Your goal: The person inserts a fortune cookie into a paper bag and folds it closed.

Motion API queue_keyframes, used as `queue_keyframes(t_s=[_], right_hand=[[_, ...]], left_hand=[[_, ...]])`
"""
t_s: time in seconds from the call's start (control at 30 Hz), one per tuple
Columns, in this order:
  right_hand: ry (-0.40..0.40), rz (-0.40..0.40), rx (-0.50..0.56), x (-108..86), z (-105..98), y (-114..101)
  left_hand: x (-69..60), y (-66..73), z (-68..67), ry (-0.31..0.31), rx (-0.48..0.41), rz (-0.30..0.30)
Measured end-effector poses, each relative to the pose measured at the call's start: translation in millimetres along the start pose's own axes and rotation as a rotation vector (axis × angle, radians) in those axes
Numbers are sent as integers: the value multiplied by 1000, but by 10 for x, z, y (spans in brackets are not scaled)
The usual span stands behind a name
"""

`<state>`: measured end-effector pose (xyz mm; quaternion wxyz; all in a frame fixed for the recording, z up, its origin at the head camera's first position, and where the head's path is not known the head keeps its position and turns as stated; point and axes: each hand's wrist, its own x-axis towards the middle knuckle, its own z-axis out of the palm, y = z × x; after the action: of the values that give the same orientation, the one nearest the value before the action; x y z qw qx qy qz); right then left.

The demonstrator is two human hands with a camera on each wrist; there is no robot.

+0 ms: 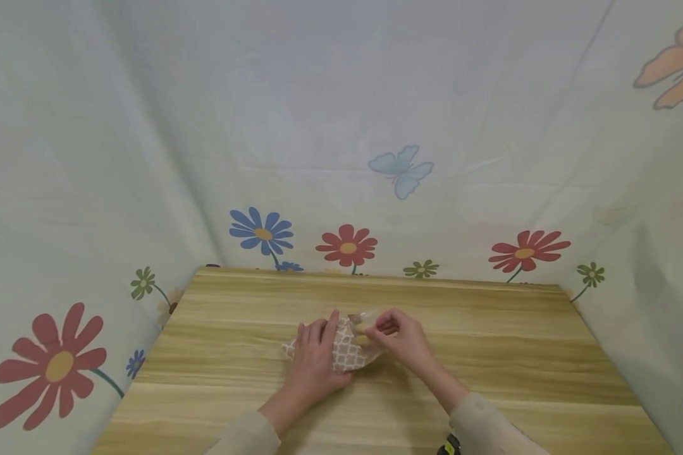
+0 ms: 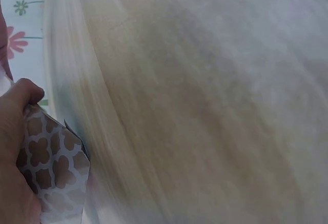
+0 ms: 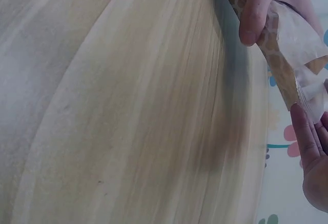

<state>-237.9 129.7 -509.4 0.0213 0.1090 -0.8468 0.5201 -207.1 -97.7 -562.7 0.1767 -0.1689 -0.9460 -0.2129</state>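
A beige bag (image 1: 350,354) with a white lattice print lies tilted over the middle of the table, its clear film (image 1: 367,314) side facing right. My left hand (image 1: 313,357) grips the patterned side, thumb toward me and fingers over the top. In the left wrist view, that hand (image 2: 13,147) covers part of the bag (image 2: 54,167). My right hand (image 1: 404,338) pinches the clear film at the bag's right end. The right wrist view has the crinkled film (image 3: 310,93) at the right fingertips (image 3: 297,114). Something yellowish shows through the film; its kind is unclear.
The wood-grain table (image 1: 233,303) reaches back to a pale curtain (image 1: 319,114) printed with flowers and butterflies, which also hangs at both sides. A small black and yellow item (image 1: 448,446) shows beside the right sleeve (image 1: 486,423) at the bottom edge.
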Motion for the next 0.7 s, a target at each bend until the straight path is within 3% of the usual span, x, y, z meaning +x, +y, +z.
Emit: queue_keyframes(t_s=[0.23, 0.7], right_hand=[[-48, -43, -25, 25, 22, -114], [-185, -152, -28, 62, 32, -317]], left_hand=[[0, 1, -26, 12, -35, -9], [18, 33, -32, 23, -202, -74]])
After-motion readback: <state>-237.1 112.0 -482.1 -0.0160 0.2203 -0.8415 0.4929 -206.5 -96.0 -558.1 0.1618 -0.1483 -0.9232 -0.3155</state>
